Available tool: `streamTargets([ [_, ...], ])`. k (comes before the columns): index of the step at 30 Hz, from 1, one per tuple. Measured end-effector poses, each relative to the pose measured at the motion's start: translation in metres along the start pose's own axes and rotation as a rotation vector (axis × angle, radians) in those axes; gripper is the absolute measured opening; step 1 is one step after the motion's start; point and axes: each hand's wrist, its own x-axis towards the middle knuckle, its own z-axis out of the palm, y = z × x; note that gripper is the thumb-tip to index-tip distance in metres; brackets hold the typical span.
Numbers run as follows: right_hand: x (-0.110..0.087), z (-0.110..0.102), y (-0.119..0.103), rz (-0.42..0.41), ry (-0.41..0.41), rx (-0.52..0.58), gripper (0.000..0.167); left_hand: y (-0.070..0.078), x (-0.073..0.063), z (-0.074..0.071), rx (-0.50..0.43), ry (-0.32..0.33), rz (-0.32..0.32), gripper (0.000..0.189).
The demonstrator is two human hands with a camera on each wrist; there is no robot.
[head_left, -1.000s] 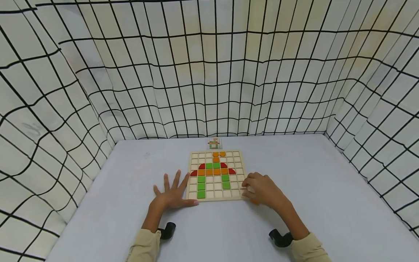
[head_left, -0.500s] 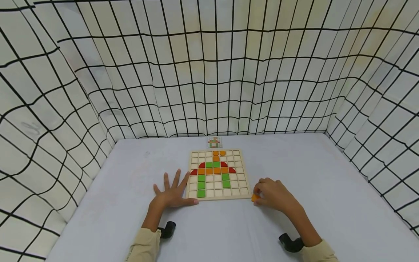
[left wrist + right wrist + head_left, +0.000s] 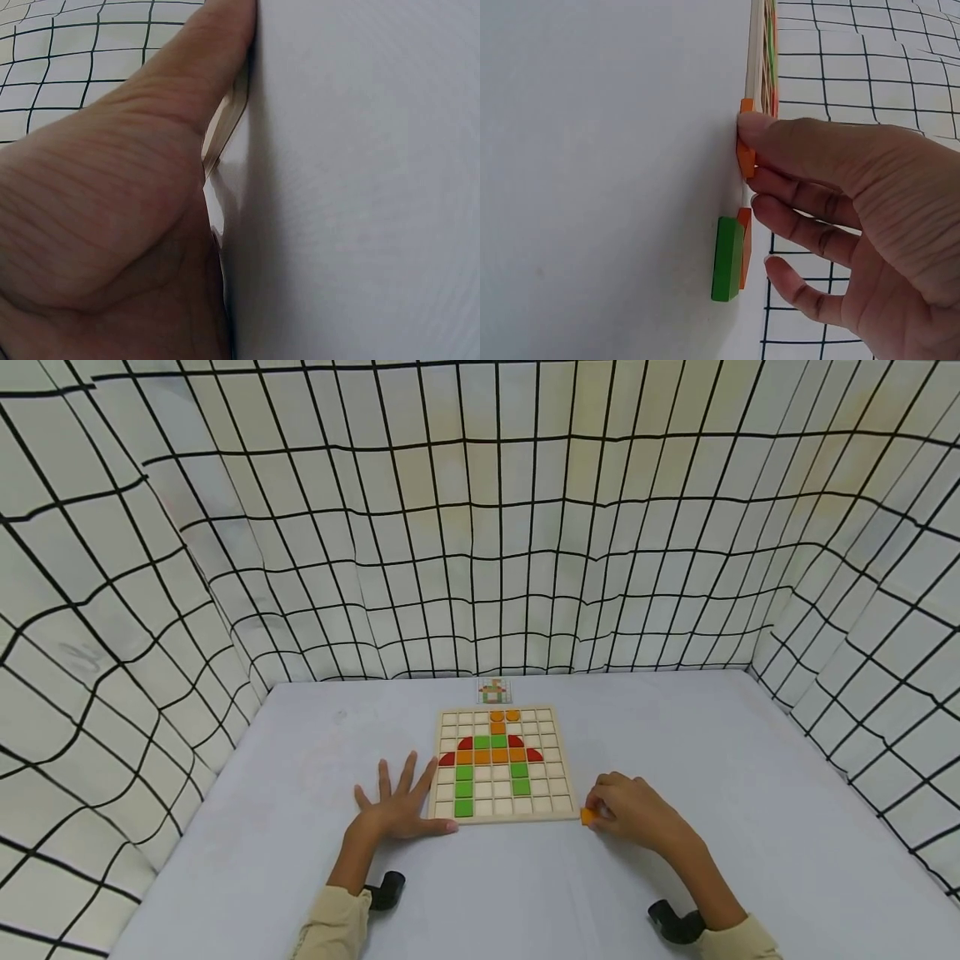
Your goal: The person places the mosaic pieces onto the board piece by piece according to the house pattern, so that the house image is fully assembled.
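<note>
A wooden grid board (image 3: 566, 777) lies on the white table, with green, orange and red tiles forming a pattern in its cells. My left hand (image 3: 393, 814) rests with fingers spread at the board's near left corner, its index finger and thumb right at the frame. In the left wrist view the thumb (image 3: 217, 52) lies along the table by the board's edge. Just off the near right corner, my right hand (image 3: 633, 810) pinches an orange tile (image 3: 746, 157) between thumb and fingers. Below that hand, a green tile (image 3: 726, 259) and another orange tile (image 3: 745, 247) lie on the table.
A small pattern card (image 3: 494, 691) lies behind the board, showing a similar coloured figure. White walls with a black grid net (image 3: 517, 568) enclose the table at the back and sides. A black wrist camera (image 3: 675, 922) sits by the right sleeve.
My right hand has moved right and toward me, from the board's right edge to just beyond its near right corner, and now pinches an orange tile. The left hand has stayed in place.
</note>
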Motion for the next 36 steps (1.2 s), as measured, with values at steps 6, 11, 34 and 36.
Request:
streamTargets([
  [6, -0.002, 0.003, 0.008, -0.049, 0.01, 0.03, 0.016, -0.001, -0.001, 0.002, 0.0, 0.003, -0.004, 0.113],
  [11, -0.005, 0.004, 0.014, -0.093, 0.021, 0.066, 0.017, 0.0, -0.001, 0.003, 0.0, 0.005, 0.001, 0.114],
  [34, 0.021, -0.009, -0.001, -0.107, 0.027, 0.103, 0.016, 0.001, -0.001, 0.001, -0.005, 0.002, -0.008, 0.113],
  [36, 0.026, -0.008, -0.005, -0.122, 0.03, 0.096, 0.017, 0.002, -0.001, 0.001, -0.005, 0.003, -0.005, 0.114],
])
